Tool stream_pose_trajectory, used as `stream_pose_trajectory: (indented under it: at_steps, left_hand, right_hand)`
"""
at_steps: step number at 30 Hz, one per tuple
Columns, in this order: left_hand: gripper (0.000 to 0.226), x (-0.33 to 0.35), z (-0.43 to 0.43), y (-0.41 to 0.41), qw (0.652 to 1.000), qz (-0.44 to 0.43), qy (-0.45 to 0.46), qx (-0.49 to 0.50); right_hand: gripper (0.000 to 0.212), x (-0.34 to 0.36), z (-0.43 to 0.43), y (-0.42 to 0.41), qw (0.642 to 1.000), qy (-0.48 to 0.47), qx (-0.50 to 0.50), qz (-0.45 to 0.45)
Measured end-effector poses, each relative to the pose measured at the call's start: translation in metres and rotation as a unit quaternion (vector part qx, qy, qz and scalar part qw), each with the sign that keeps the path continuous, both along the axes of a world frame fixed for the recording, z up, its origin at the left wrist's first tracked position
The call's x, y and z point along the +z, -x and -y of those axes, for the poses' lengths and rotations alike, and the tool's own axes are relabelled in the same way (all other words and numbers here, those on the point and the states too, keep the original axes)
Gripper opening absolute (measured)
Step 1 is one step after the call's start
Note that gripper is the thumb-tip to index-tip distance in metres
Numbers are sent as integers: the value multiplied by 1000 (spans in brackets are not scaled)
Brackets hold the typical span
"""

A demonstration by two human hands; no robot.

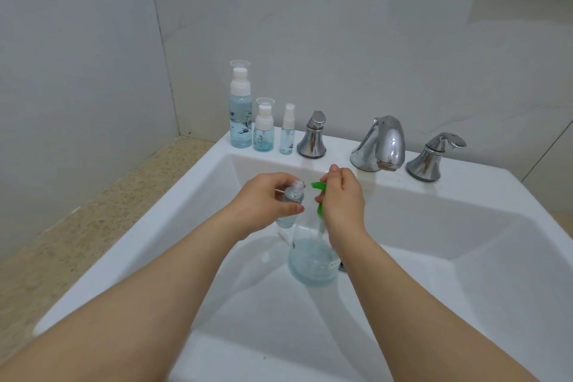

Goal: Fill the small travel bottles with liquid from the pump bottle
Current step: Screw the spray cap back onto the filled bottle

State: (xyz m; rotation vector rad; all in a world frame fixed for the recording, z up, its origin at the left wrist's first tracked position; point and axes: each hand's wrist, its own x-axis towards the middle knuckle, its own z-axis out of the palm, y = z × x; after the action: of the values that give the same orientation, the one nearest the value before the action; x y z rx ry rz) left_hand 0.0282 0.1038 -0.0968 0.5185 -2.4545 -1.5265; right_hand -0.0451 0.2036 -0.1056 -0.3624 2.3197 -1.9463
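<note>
Travel bottle [290, 203] filling is judged to be the step in hand. The small clear bottle is held over the sink [465, 226], uncapped as far as can be seen. It is gripped by the left hand [263, 201], whose fingers and thumb are curled round its body. It is tilted slightly, so that its open neck lies just beside the nozzle of the green pump head [319, 186], at nine o'clock from it. That placing is judged to let each stroke land in the narrow mouth.

The pump head is grasped by the right hand [341, 205], fingers curled about it and the thumb raised above. Whether it is being pressed cannot be told. The pump bottle [313, 260] is stood upright in the basin at six o'clock from the hands, with blue liquid in its lower part only. Standing it there is judged to steady it under the stroke and to let spills be caught by the sink.

Three capped bottles [241, 115], each with some blue liquid, are lined up on the sink's ledge [341, 161] at eleven o'clock from the hands. They are well apart from the work and are judged to be already filled. A chrome spout [381, 146] is seen at one o'clock.
</note>
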Motion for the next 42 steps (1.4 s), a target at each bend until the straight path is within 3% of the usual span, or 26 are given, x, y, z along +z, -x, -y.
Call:
stream_pose_trajectory:
  at_steps: [8, 12, 15, 17, 20, 24, 27, 32, 37, 42]
  left_hand:
    - [35, -2, 4, -3, 1000, -4, -24, 5]
    - [31, -5, 6, -11, 997, -21, -62, 34]
    - [29, -7, 9, -18, 996, -31, -57, 62]
    - [28, -9, 14, -26, 993, -37, -73, 81]
    - [29, -10, 24, -37, 989, -39, -101, 102]
    - [34, -13, 36, -45, 985, -32, -93, 140]
    - [34, -15, 43, -47, 983, -35, -88, 154]
    - [34, -20, 45, -39, 984, -37, -78, 155]
    - [33, -26, 51, -30, 982, -32, -77, 168]
    - [33, -26, 51, -27, 980, -42, -96, 168]
  right_hand:
    - [32, 1, 0, -3, 1000, -3, 8, 6]
    - [19, 11, -5, -11, 975, -117, -78, -170]
    - [16, 25, -7, -31, 960, -91, -84, -252]
    - [16, 31, -5, -48, 969, -71, -35, -233]
    - [23, 27, 4, -67, 964, -161, 70, -200]
    - [35, 3, 21, -70, 909, -356, 162, -144]
    - [35, -11, 37, -65, 881, -424, 186, -93]
    - [39, -41, 64, -48, 817, -537, 188, -94]
    - [46, -65, 73, -37, 800, -571, 182, -37]
    - [34, -64, 64, -39, 801, -549, 203, -125]
